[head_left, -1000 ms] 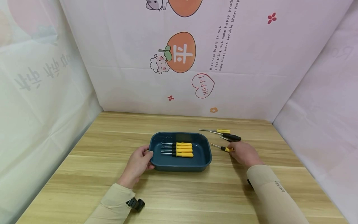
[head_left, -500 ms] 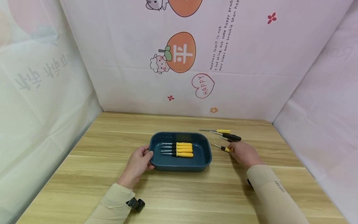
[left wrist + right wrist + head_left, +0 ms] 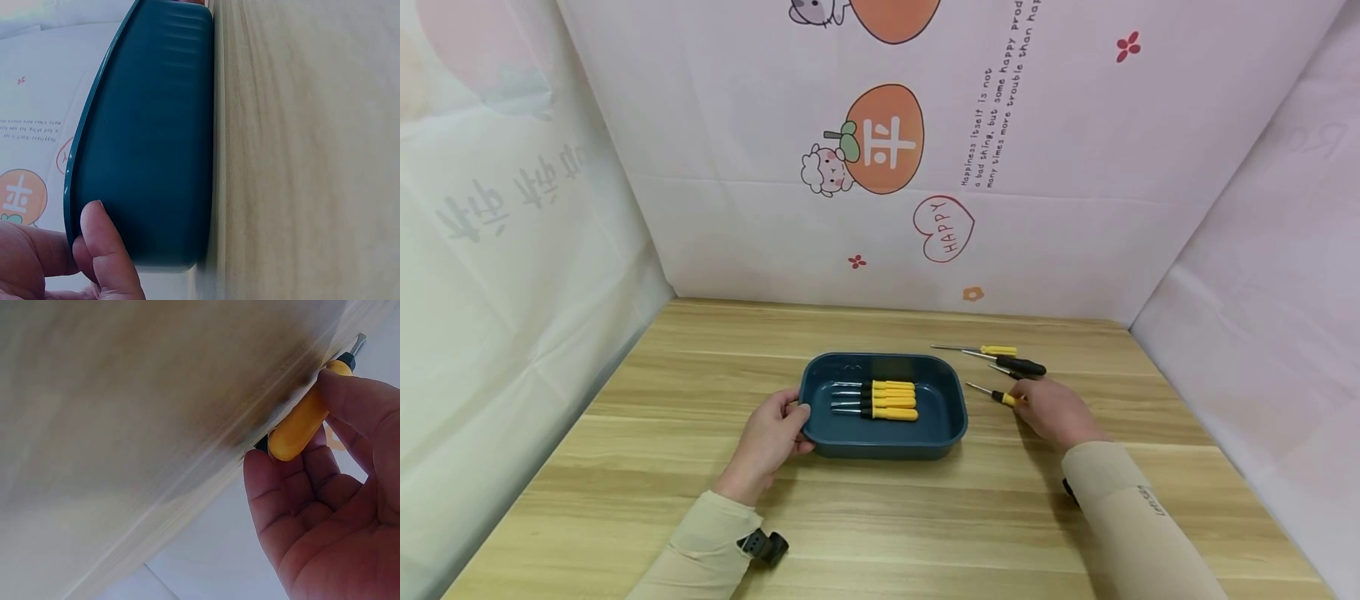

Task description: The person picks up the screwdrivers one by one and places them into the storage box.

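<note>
My left hand (image 3: 770,437) grips the left end of a dark blue-green tray (image 3: 880,451), thumb over the rim and fingers beneath it. In the left wrist view the tray's side wall (image 3: 144,137) stands on the tabletop. Several yellow-handled screwdrivers (image 3: 895,402) lie side by side in the tray, tips to the left. To the right of it, my right hand (image 3: 1060,412) pinches the yellow handle of a screwdriver (image 3: 1003,398) close to the wood. The right wrist view shows thumb and fingers on that handle (image 3: 300,425), its metal tip beyond.
Behind my right hand lie a yellow screwdriver (image 3: 998,352), a black-handled screwdriver (image 3: 1021,366) and a smaller dark one (image 3: 1006,372), partly hidden by the hand. Printed cloth walls (image 3: 775,242) enclose the wooden table (image 3: 880,525) at the back and both sides.
</note>
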`<state>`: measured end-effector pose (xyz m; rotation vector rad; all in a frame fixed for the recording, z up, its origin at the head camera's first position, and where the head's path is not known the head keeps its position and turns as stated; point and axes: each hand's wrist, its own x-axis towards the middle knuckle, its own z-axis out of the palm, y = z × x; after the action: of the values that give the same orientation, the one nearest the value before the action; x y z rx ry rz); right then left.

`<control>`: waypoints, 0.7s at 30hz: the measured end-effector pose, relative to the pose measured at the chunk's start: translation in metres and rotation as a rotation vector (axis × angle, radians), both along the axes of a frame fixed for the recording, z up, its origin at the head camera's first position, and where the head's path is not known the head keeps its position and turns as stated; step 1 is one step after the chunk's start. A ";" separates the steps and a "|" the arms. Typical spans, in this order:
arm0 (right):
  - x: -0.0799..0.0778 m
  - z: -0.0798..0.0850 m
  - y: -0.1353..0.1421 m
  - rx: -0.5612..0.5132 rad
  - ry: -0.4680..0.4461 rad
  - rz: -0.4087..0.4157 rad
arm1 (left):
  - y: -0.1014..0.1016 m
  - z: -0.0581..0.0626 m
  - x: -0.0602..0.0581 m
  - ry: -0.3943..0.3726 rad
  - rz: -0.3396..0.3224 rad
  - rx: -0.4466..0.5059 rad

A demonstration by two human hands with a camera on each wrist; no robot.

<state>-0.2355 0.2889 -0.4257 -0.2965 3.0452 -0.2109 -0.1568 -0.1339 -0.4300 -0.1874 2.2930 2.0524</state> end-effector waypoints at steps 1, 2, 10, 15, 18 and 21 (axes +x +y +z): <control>0.000 0.000 0.000 -0.001 0.002 0.000 | 0.000 0.000 0.000 0.000 0.000 -0.001; 0.000 0.000 -0.001 -0.002 0.004 -0.001 | 0.000 0.000 0.000 -0.001 0.000 -0.001; 0.001 0.003 -0.001 -0.015 0.025 0.013 | -0.001 0.000 -0.001 -0.004 0.001 -0.005; 0.001 0.004 -0.001 -0.024 0.024 0.015 | 0.000 0.000 -0.001 0.003 -0.003 -0.010; 0.001 0.005 -0.001 -0.027 0.026 0.014 | 0.000 0.000 -0.001 0.006 -0.005 -0.011; 0.001 0.006 -0.001 -0.026 0.039 0.020 | 0.000 0.000 -0.001 0.005 -0.005 -0.012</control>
<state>-0.2346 0.2882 -0.4199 -0.3364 3.0781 -0.2464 -0.1580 -0.1342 -0.4303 -0.1764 2.3068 2.0397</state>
